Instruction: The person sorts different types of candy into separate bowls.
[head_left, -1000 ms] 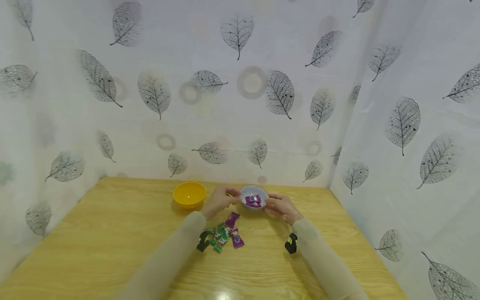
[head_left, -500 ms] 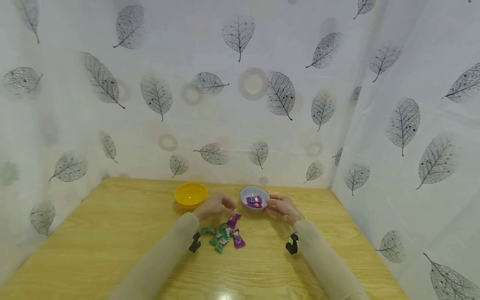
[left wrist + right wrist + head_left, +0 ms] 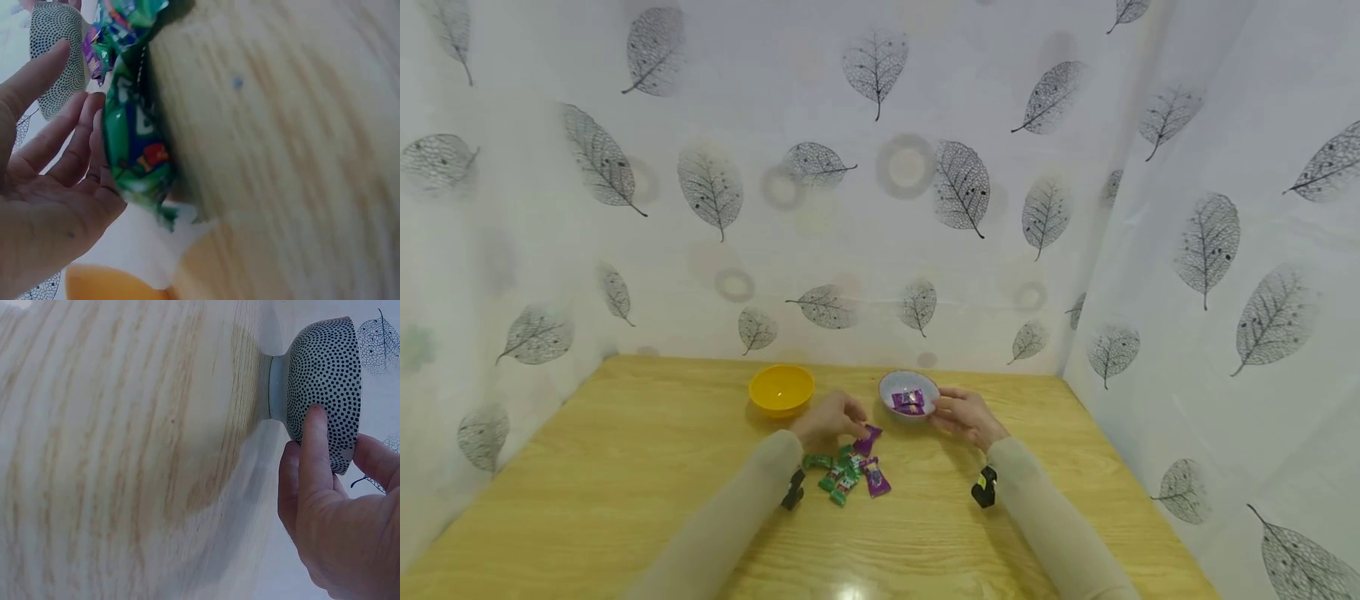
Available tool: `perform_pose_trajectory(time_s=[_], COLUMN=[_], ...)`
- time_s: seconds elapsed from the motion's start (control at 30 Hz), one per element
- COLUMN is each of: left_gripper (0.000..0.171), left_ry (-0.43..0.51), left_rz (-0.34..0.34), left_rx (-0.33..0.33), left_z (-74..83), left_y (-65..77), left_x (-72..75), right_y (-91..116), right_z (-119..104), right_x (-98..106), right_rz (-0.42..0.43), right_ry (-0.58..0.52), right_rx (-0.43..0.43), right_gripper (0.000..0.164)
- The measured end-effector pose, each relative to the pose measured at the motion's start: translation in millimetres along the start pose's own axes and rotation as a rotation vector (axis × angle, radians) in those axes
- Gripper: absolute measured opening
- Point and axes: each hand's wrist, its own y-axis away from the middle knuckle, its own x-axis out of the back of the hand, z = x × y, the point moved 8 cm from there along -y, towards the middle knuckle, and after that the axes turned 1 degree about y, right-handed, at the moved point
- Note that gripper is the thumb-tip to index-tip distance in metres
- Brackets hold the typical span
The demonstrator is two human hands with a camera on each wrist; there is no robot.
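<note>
Presently, left grip (image 3: 831,419), thumb and fingers parted, at purple candy (image 3: 868,442) on desk (image 3: 647,467), contact unclear | right grip (image 3: 966,415) pinches dotted bowl (image 3: 325,381) by its rim | yellow bowl (image 3: 782,392) near desk's back edge | desk stretches wide leftward
</note>
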Motion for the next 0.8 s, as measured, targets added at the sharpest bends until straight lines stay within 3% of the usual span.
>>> perform_pose_trajectory(time_s=[0.37,0.57,0.8], left_gripper=[0.033,0.037,0.041], left_ry=[-0.045,-0.095,-0.152], left_rz=[0.058,0.051,0.033], left_rx=[0.078,0.089,0.088], left_z=[-6.9,-6.7,-0.4], left_y=[-7.1,-11.8,-6.7], left_x=[-7.9,-13.3,-16.5], right_y=[-0.5,-3.0,-2.6], right_z=[-0.6,-1.5,0.4], right_x=[-0.8,-1.9,-1.4], right_rz=[-0.015,-0.006,-0.007], right_ry=[-0.018,-0.023,-0.014], right_rx=[-0.006,-0.005,0.007], right_gripper=[0.052,0.052,0.051])
